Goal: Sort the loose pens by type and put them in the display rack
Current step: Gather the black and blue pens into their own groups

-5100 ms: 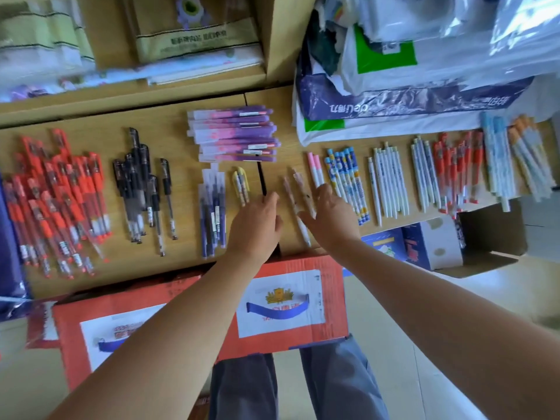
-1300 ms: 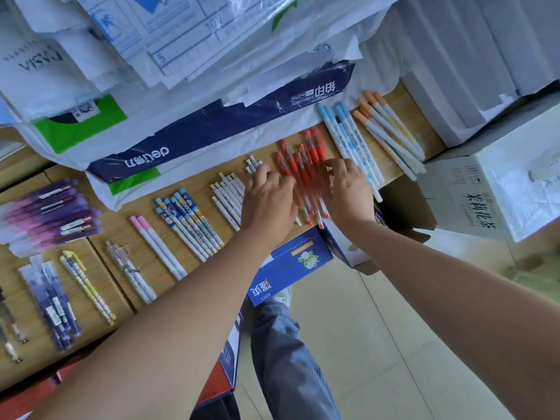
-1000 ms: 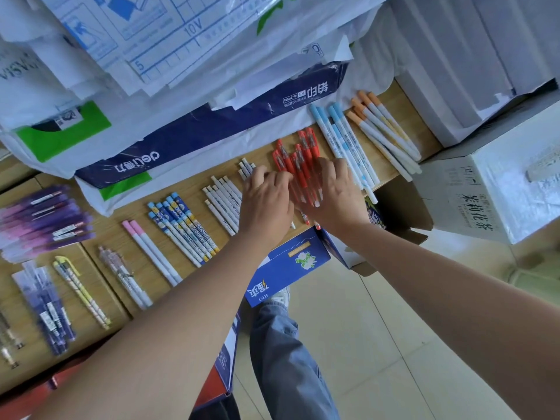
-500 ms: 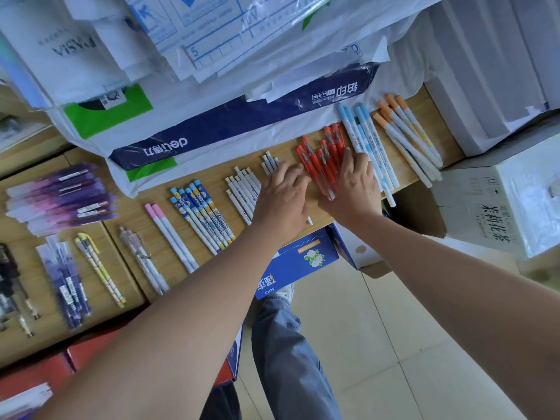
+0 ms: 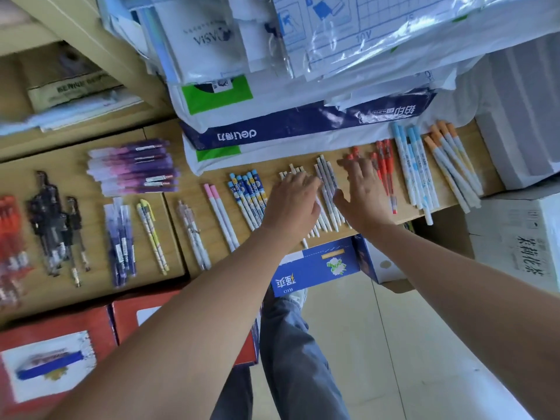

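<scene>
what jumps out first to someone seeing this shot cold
Two bare arms stretch in from below, the left hand and right hand open over the white pens in the middle of the wooden shelf. Pens lie in neat groups by type all along it, purple pens toward the left and orange-capped pens at the far right. Behind them looms a stack of paper packs.

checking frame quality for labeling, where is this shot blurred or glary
Head view: red pens and black pens at far left are smeared; the right hand blurs at its tips; plastic sheets up top catch glare; blue pens look sharp.
</scene>
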Tool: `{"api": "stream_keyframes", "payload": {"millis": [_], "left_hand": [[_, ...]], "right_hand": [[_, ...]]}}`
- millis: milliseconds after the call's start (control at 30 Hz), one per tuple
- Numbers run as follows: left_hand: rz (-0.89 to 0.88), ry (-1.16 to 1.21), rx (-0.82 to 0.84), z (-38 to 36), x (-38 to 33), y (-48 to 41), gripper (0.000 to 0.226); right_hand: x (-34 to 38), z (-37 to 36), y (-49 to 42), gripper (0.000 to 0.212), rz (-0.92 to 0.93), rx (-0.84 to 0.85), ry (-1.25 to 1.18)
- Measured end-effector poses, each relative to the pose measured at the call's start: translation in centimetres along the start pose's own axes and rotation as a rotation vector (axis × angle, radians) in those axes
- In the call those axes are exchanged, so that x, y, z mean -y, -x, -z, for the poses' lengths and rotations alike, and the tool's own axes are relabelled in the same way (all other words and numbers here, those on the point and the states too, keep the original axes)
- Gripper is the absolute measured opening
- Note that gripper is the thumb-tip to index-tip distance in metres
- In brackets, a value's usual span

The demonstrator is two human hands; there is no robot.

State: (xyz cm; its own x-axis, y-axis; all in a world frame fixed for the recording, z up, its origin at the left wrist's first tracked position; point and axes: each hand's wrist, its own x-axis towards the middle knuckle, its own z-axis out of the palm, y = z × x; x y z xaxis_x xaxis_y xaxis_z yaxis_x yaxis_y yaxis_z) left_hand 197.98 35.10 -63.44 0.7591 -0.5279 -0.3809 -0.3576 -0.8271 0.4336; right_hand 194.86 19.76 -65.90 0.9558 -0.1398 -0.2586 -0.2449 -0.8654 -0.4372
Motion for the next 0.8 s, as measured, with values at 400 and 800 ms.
{"api": "stream_keyframes", "payload": {"millis": [400,800], "left_hand": [[0.366,0.014,-0.115,3.6,15.1,15.1,0.034],[0.510,0.083,-0.186,3.9,31.5,26.8,0.042]], "right_hand": [[20.3,-7.5,3.7,0.052,0.375,0.329,-0.118],[35.6,-18.2,6.3,0.046,0.321,0.383,0.015]]}}
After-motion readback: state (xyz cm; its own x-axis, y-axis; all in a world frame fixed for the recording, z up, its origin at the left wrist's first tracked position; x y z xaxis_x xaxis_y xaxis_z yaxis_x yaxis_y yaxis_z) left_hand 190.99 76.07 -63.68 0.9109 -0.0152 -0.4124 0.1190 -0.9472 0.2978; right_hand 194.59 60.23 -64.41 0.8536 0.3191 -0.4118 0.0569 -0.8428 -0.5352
